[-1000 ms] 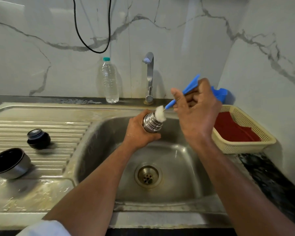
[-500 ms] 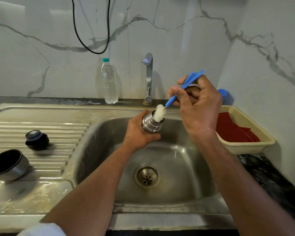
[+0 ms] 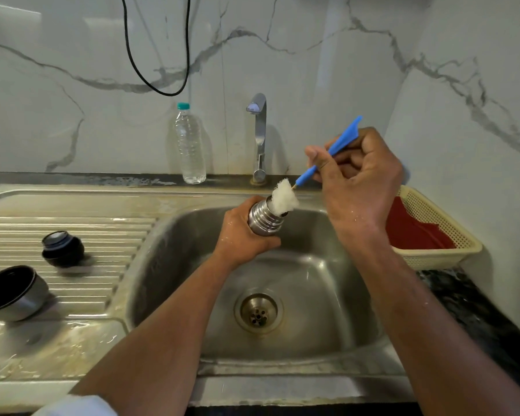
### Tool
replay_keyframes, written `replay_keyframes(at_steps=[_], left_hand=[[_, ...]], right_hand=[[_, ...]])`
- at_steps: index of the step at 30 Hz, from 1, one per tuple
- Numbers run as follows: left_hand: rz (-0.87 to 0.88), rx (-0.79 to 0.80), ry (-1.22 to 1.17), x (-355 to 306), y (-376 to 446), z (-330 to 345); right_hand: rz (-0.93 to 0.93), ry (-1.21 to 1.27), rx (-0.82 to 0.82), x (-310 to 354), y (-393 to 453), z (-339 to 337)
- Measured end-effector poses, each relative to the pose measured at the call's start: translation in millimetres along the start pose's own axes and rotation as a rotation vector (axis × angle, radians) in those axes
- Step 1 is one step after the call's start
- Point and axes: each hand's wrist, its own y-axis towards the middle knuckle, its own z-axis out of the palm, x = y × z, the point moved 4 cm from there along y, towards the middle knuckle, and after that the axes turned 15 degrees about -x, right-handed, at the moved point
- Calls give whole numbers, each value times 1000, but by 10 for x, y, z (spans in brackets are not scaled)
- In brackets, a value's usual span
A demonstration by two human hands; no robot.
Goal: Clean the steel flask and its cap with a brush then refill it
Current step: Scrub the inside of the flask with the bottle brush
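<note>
L hand wrapped tight round the steel flask, held over the sink basin, above and behind the drain. Flask tilted, mouth pointing up and to the right. Only the ribbed neck and shoulder stick out past thumb and fingers; lower body hidden inside the fist.

R hand clenched on the blue handle of the brush. Handle runs diagonal: tail end sticks up beyond the knuckles, thin end comes out below the forefinger. White bristle head sits at the flask mouth, lower part inside the neck, most of the tuft still outside. Bristle head well clear of R fingers, approx. halfway betw. the two hands. R hand higher and to the right of flask, not touching it. Water drops on both wrists.

Drainboard, left of basin: black inner cap resting on the ridges; steel outer cup-lid nearer the edge, open side facing up-left, dark inside. The two are near each other, apart.

Back ledge: clear plastic water bottle, teal cap, upright, just left of tap. Right of the sink: cream basket with red cloth in it.
</note>
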Motion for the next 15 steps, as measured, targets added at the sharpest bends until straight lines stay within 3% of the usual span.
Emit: replay_keyframes(at_steps=[5, 8, 12, 15], left_hand=[[13, 23, 39, 32, -12, -6], [3, -2, 5, 13, 11, -4], [14, -9, 19, 14, 14, -36], [-13, -50, -39, -10, 50, -69]], right_hand=[[128, 7, 99, -110, -69, 86], [82, 76, 77, 5, 59, 26], [113, -5, 171, -78, -114, 117], [124, 82, 63, -3, 9, 15]])
